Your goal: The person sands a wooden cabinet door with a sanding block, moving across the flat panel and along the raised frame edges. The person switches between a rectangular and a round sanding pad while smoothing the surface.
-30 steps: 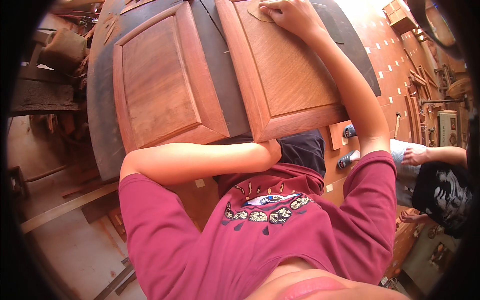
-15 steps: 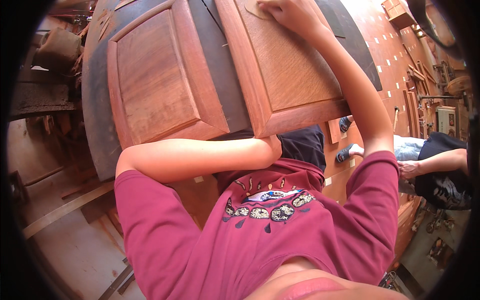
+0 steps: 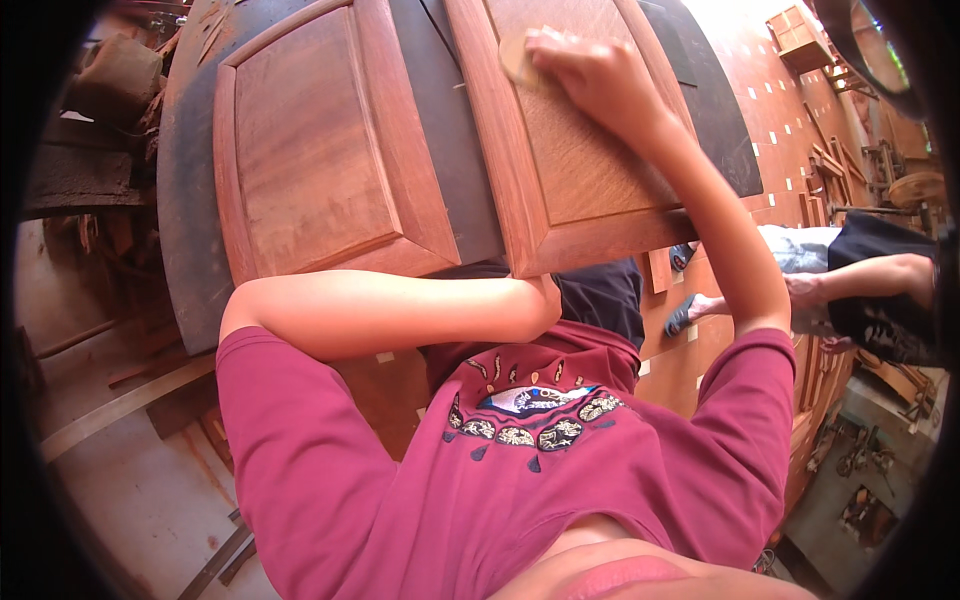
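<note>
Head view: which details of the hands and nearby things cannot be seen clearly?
All in the head view:
Left hand: fingers hidden, perhaps by the wrist or right panelled door.
Right hand: fingertips blurred.
Tan sheet: partly covered by the right hand.
Right panelled door: far end cut off by upper edge.

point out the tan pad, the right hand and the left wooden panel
Tan pad (image 3: 515,60), head view: its uncovered left part.
Right hand (image 3: 608,86), head view: back of the hand.
Left wooden panel (image 3: 308,145), head view: middle of its inset face.
</note>
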A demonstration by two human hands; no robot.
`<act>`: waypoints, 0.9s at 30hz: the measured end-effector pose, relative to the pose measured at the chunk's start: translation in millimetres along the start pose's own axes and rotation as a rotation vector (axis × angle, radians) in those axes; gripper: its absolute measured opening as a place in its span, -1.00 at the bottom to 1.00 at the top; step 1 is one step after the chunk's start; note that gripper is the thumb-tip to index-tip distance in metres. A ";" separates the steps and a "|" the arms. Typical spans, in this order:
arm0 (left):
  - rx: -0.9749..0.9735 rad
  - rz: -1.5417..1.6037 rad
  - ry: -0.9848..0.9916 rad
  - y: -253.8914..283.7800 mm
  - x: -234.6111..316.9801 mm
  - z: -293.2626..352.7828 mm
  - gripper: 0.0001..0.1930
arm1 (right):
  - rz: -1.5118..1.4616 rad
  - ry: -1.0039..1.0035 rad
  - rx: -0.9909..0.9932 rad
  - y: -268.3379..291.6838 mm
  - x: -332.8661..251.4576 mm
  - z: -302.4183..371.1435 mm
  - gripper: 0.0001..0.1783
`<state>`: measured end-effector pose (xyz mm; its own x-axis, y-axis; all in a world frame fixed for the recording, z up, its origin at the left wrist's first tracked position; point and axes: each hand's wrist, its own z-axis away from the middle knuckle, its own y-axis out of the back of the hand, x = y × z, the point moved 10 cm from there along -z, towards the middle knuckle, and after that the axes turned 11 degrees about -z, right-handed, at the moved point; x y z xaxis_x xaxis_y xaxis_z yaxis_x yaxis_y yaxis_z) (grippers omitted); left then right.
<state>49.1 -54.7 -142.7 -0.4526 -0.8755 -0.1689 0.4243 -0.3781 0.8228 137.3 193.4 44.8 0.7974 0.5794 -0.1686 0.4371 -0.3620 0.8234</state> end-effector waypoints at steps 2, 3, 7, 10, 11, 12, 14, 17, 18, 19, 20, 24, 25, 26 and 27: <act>0.092 0.030 0.057 8.8 -7.1 5.4 -0.77 | 0.014 -0.118 0.023 -6.8 53.0 -13.4 -0.80; 0.135 0.054 0.102 11.4 -12.2 8.3 -0.76 | -0.051 -0.179 0.058 -3.6 60.4 -29.9 -0.79; 0.080 -0.071 -0.007 8.3 -5.9 6.4 -0.75 | 0.015 -0.093 0.016 -10.3 69.8 -36.6 -0.78; 0.100 -0.086 0.068 13.5 -7.3 10.2 -0.75 | -0.162 0.065 0.001 -14.8 10.6 -26.4 -0.79; 0.073 -0.054 0.056 10.4 -7.1 6.6 -0.75 | -0.163 0.099 -0.069 -22.0 -3.7 -19.1 -0.79; 0.043 -0.014 0.040 7.2 -4.0 4.2 -0.75 | -0.185 0.078 -0.055 -19.7 -14.7 -13.7 -0.79; 0.029 0.012 0.020 0.1 2.3 0.2 -0.74 | -0.220 0.036 -0.026 -14.4 -25.7 -8.6 -0.75; 0.026 -0.039 -0.001 -8.9 8.4 -3.8 -0.73 | -0.068 0.079 0.015 -15.4 -16.2 -20.5 -0.76; -0.009 -0.066 -0.023 -7.0 7.2 -2.1 -0.72 | -0.013 0.057 -0.019 -28.5 7.0 -25.0 -0.68; -0.047 -0.089 -0.042 -5.7 8.1 1.9 -0.72 | 0.026 0.075 0.038 -30.5 18.2 -35.2 -0.67; -0.053 -0.053 -0.042 -2.7 6.3 4.7 -0.72 | -0.041 -0.019 0.031 -36.8 45.5 -48.9 -0.68; -0.036 0.039 0.014 -1.5 -4.3 -1.0 -0.73 | -0.127 -0.160 0.143 -26.3 66.2 -72.0 -0.82; -0.028 0.050 0.031 -4.0 -5.1 -4.1 -0.74 | -0.095 -0.123 0.062 -28.5 60.7 -72.7 -0.83; -0.041 0.075 0.031 -0.1 -7.0 -0.5 -0.75 | -0.075 -0.084 -0.024 -34.8 51.1 -68.4 -0.79; -0.050 0.101 0.030 7.8 -11.7 4.6 -0.75 | -0.054 -0.045 -0.114 -39.7 37.1 -63.1 -0.73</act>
<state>54.1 -46.0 -131.9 -0.3822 -0.9183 -0.1029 0.5057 -0.3011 0.8085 123.3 275.4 40.0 0.7929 0.5614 -0.2367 0.4322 -0.2443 0.8681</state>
